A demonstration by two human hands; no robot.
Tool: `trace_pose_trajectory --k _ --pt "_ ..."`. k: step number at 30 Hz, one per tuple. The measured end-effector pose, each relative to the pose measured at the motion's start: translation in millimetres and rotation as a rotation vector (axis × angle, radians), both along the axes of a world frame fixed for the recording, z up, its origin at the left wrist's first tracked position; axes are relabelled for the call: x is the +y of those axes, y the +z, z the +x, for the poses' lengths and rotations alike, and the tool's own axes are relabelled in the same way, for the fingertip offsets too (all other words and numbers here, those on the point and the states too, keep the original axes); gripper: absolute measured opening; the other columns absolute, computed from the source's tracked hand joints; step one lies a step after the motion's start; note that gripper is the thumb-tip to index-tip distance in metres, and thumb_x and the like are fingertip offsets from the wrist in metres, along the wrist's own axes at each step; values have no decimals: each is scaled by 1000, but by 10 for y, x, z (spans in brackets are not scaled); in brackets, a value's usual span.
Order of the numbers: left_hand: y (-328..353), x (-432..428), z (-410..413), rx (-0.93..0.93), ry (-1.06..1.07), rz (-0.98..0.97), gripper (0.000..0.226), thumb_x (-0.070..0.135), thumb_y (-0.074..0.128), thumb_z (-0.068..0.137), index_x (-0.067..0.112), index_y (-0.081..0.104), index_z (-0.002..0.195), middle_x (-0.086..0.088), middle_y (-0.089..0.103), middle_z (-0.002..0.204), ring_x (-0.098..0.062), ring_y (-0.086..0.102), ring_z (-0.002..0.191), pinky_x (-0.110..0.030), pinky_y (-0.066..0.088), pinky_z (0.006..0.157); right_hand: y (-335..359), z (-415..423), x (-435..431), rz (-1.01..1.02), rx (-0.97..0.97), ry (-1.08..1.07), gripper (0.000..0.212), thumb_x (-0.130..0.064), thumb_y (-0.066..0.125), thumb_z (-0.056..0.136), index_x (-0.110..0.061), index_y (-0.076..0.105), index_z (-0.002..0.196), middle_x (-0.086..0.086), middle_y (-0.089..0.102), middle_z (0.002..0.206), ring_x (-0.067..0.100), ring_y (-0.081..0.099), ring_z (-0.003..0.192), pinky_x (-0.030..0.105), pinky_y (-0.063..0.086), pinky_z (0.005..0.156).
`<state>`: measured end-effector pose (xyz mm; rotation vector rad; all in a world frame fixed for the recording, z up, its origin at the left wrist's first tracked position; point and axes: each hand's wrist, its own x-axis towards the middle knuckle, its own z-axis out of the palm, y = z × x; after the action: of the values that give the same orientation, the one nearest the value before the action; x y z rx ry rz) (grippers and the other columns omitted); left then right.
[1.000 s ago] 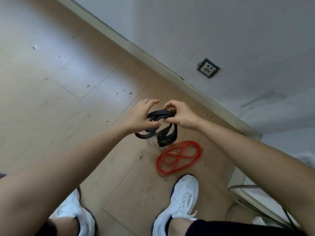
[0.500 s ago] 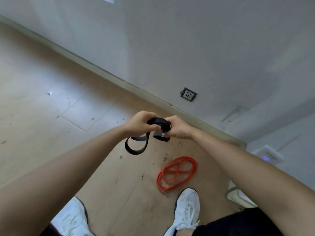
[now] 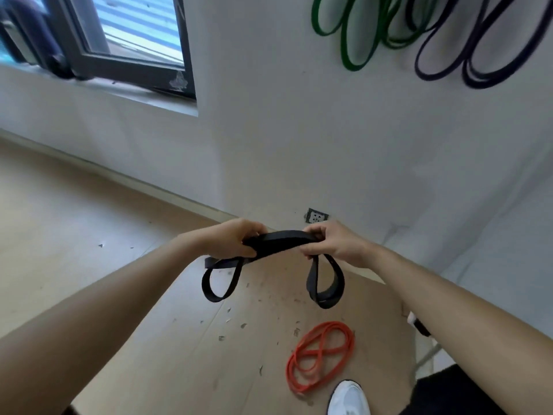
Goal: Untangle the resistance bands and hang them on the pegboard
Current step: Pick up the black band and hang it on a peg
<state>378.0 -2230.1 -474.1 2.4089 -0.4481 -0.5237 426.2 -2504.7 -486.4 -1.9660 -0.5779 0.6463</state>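
A wide black resistance band (image 3: 281,240) stretches level between my hands, in front of my chest. My left hand (image 3: 230,241) grips its left end, and a loop droops below that fist. My right hand (image 3: 333,241) grips the right end, with a second loop hanging under it. A thin red band (image 3: 321,356) lies coiled on the wooden floor below, beside my white shoe (image 3: 348,398). High on the white wall hang a green band (image 3: 356,31) and a dark purple band (image 3: 478,58); whatever holds them is above the frame.
A wall socket (image 3: 317,217) sits low on the wall behind my hands. A dark-framed window (image 3: 128,49) fills the upper left. Small bits of debris (image 3: 239,322) dot the floor. A white object (image 3: 419,324) peeks out behind my right forearm.
My view has tilted up from the floor to the wall, bringing the hung bands and window into sight. My hands have pulled apart, drawing the bunched black band out into a straight span.
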Motion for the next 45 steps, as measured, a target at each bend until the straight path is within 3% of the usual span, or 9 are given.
trace_pose_trajectory --k 3,8,12,18,24,29,33,40,45 --pt "264 -113 90 -90 -36 52 34 -2 54 88 27 60 105 4 67 92 -16 64 86 -32 51 79 404 17 -42 10 -84 -36 20 -18 76 91 -1 71 100 7 65 81 16 65 76 31 54 77" --pt "587 -251 221 -107 62 -307 30 -9 65 91 4 65 119 -9 74 111 -8 73 99 -28 58 89 1008 91 -137 83 -208 -112 21 -20 78 88 -3 69 96 15 63 81 25 62 76 42 53 76" --pt "729 -451 297 -245 137 -470 32 -4 68 92 12 68 120 -2 75 115 -10 71 107 -36 57 99 1433 133 -258 114 -284 -109 22 -19 77 89 0 69 98 9 60 82 20 60 77 38 52 77" --pt "1152 -887 374 -159 109 -756 45 17 73 89 20 61 132 -1 72 125 -17 67 118 -35 52 103 2061 187 -437 198 -379 -167 15 -15 73 93 -1 69 98 3 58 76 18 56 70 33 49 71" --pt "1836 -1242 580 -302 260 -866 24 18 74 93 15 69 116 -7 74 101 -24 74 102 -43 55 101 2735 304 -636 312 -472 -250 13 -17 68 96 -5 70 99 5 60 76 19 59 70 28 55 73" --pt "2500 -1307 789 -273 190 -943 18 16 67 97 5 66 111 -10 72 92 -28 74 93 -41 58 92 3228 493 -861 350 -517 -313 19 -16 69 95 0 71 107 8 66 78 22 62 70 37 55 75" --pt "3081 -1411 900 -352 130 -921 23 18 65 98 1 66 114 -4 65 82 -21 66 78 -41 57 88 3725 559 -1030 466 -533 -352 22 -4 67 94 4 64 114 7 66 78 21 60 67 30 57 67" --pt "4028 -1578 1145 -357 83 -1067 15 22 69 97 8 70 99 -6 63 83 -19 59 71 -34 52 77 4512 640 -1220 581 -592 -385 23 -2 68 92 0 64 115 12 68 84 24 61 72 38 55 72" --pt "4616 -1669 1306 -426 93 -1152 29 22 72 94 8 70 119 -6 72 91 -15 61 67 -28 57 69 4960 759 -1302 590 -863 -459 33 -6 73 90 -9 65 121 23 74 99 27 66 72 40 59 74"
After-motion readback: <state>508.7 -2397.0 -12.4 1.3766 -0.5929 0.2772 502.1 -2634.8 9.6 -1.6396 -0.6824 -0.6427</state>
